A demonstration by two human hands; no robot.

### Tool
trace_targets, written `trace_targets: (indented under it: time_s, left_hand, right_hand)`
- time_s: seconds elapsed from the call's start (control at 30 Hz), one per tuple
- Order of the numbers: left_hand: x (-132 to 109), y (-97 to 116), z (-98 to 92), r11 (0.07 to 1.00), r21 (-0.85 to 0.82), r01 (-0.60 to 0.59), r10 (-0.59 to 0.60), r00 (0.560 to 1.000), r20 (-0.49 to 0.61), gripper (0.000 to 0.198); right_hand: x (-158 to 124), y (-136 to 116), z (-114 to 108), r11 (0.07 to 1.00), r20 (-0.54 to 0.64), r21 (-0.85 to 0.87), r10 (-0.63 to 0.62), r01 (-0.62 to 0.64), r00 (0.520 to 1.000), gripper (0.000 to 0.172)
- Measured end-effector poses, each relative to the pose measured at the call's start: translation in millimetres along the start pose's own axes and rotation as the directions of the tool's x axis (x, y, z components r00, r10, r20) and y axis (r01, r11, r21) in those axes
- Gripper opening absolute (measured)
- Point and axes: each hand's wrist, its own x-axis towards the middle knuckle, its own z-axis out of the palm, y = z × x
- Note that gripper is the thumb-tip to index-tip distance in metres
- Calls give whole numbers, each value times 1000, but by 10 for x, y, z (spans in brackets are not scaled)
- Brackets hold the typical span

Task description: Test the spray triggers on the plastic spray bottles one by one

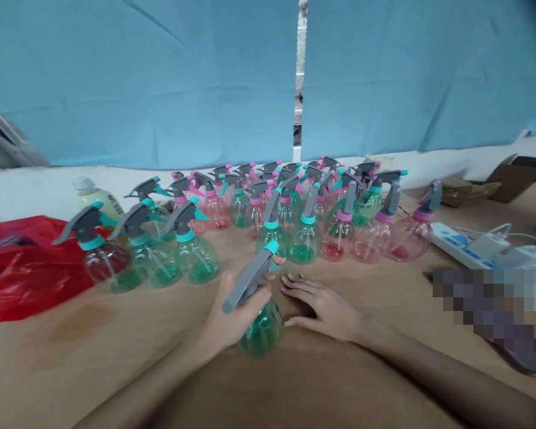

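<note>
My left hand is wrapped round the neck of a green spray bottle with a grey trigger head, standing on the brown table near me. My right hand lies on the table just to the right of that bottle, fingers stretched out towards it, holding nothing. Behind both hands stand several green and pink spray bottles with grey trigger heads, in rows across the table.
A red plastic bag lies at the left. A yellowish bottle stands behind the left row. A white power strip with cables and a cardboard box are at the right. Blue cloth hangs behind.
</note>
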Motion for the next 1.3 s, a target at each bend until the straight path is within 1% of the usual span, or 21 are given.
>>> trace_targets:
  time_s: [0.13, 0.33, 0.57, 0.7, 0.83, 0.97, 1.07, 1.2, 1.3]
  left_hand:
    - [8, 10, -2, 1000, 0, 2, -2, 1000, 24, 36]
    - [15, -13, -5, 1000, -28, 2, -2, 1000, 1, 37]
    - [16, -15, -1, 1000, -3, 1, -1, 1000, 9, 39]
    - [14, -4, -3, 1000, 16, -16, 16, 1000, 3, 38]
    - [13, 6, -6, 997, 69, -20, 20, 1000, -2, 38]
    - [8, -20, -8, 997, 67, -45, 47, 999, -22, 38]
    - [7, -34, -13, 997, 56, -54, 56, 998, -20, 36]
    - [15, -21, -22, 999, 22, -36, 36, 999, 4, 33]
    - [18, -22, -25, 999, 24, -37, 37, 999, 3, 25]
  right_hand:
    - [0, -2, -6, 1000, 7, 10, 4, -4, 1000, 67]
    - [-7, 11, 3, 1000, -4, 11, 2, -2, 1000, 65]
    - [-17, 40, 32, 1000, 2, 4, 1, -1, 1000, 65]
    - [-16, 41, 33, 1000, 0, 5, 4, -4, 1000, 64]
    - [-16, 38, 32, 1000, -17, 18, -4, 4, 1000, 63]
    - [-21, 40, 36, 1000, -16, 22, -1, 1, 1000, 63]
    - [-25, 42, 39, 1000, -14, 16, 4, -3, 1000, 63]
    - [-25, 34, 32, 1000, 1, 4, 12, -12, 1000, 63]
    - [-21, 22, 17, 1000, 5, 4, 15, -15, 1000, 63]
